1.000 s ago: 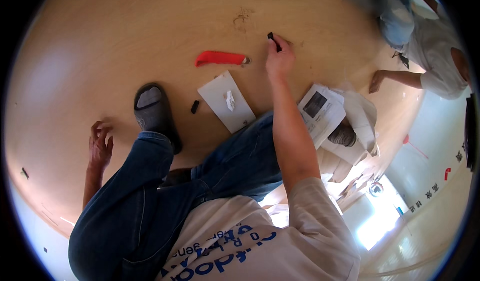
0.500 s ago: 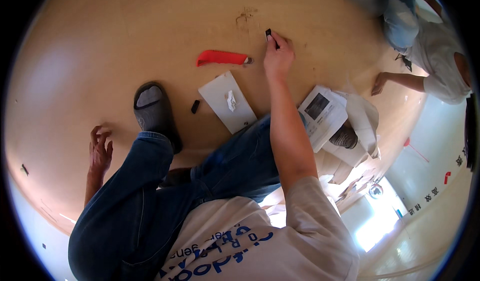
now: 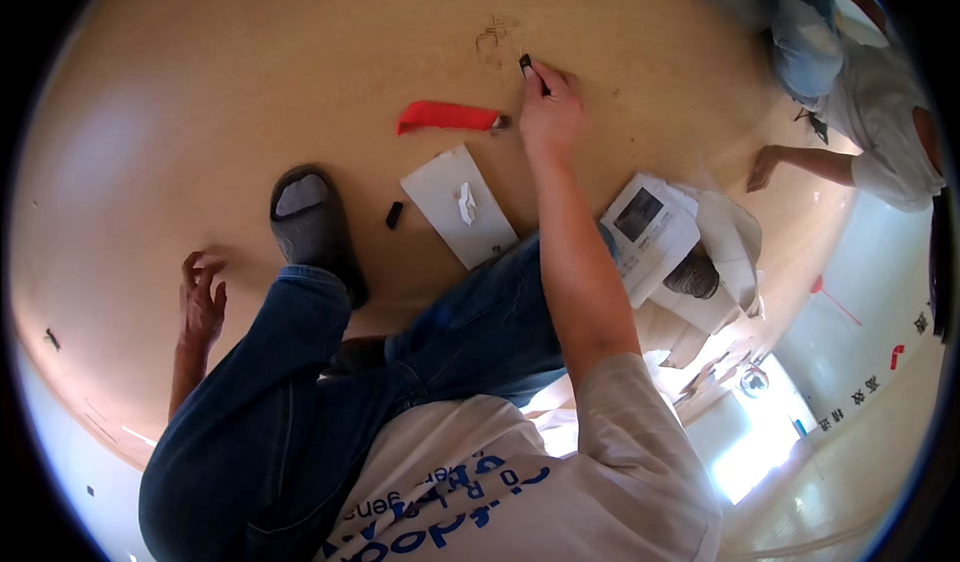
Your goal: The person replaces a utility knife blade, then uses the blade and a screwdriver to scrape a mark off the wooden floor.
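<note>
My right hand [image 3: 552, 112] is closed in a pinch on a small black object [image 3: 526, 62] whose kind I cannot make out. It is held low over the wood-coloured floor, just right of some dark scribbled marks [image 3: 495, 37]. Left of that hand lies a red utility knife [image 3: 448, 116] with a grey tip. A white rectangular board [image 3: 440, 190] lies below it, with a crumpled white scrap [image 3: 467, 203] on top. Beside the board is a small black piece [image 3: 394, 215]. Far to the left, my left hand [image 3: 203, 307] rests on the floor, empty, its fingers apart.
My slippered foot [image 3: 312, 217] stands left of the board. White papers [image 3: 645, 227] and crumpled sheets lie right of my forearm, partly over a grey patterned thing [image 3: 692, 275]. Another person [image 3: 880, 112] sits at the upper right, one hand [image 3: 762, 167] on the floor.
My right hand has moved slightly left, toward the dark marks, with the small black object in its fingers. The left hand has stayed in place.
</note>
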`<state>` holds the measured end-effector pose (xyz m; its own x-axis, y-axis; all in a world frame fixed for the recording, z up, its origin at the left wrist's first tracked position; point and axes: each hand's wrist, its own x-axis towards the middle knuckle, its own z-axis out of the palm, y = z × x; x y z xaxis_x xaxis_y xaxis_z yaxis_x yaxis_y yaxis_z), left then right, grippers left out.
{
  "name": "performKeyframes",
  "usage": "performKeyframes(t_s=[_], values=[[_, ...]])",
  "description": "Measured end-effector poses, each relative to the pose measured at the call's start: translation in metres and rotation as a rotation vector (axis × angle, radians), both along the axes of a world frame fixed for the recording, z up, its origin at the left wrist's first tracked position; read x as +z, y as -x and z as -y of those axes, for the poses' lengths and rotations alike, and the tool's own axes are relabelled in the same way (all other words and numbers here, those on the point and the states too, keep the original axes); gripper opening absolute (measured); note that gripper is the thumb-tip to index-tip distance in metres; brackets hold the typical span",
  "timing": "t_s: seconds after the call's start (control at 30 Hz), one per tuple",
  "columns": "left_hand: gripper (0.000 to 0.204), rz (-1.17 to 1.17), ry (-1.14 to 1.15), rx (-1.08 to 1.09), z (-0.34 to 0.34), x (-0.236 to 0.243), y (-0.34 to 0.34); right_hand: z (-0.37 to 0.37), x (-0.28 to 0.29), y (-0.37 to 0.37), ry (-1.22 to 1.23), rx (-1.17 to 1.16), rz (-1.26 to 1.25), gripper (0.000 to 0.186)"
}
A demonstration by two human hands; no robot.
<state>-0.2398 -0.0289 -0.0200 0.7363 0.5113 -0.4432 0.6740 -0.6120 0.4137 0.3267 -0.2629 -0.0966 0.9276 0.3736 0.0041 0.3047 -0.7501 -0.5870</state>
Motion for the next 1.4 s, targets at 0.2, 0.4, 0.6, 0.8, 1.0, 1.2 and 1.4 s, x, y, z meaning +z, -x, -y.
performKeyframes(t_s=[0.2,0.4,0.6,0.8,1.0,1.2,1.4], values=[[0.038,-0.069,0.007,0.007,0.0,0.002,0.003,-0.004,0.001,0.0,0.027,-0.016,0.008,0.025],[0.038,-0.015,-0.015,-0.015,-0.003,-0.002,0.008,-0.007,-0.002,-0.002,-0.016,-0.052,0.005,0.026],[0.038,-0.025,-0.05,-0.031,-0.006,-0.001,0.005,-0.014,0.002,-0.001,0.005,-0.022,-0.007,0.024],[0.035,0.0,0.007,-0.003,-0.01,-0.004,0.005,-0.029,-0.002,-0.007,-0.015,-0.038,0.071,0.022],[0.035,-0.003,0.01,-0.017,-0.013,-0.003,0.002,-0.024,-0.011,-0.019,-0.071,0.018,0.053,0.019],[0.033,-0.031,0.011,0.009,-0.014,-0.003,0.0,-0.023,-0.007,-0.027,-0.082,0.13,-0.007,0.017],[0.032,-0.012,0.014,-0.005,-0.018,-0.006,0.002,-0.026,-0.006,-0.042,-0.018,0.253,0.023,0.017]])
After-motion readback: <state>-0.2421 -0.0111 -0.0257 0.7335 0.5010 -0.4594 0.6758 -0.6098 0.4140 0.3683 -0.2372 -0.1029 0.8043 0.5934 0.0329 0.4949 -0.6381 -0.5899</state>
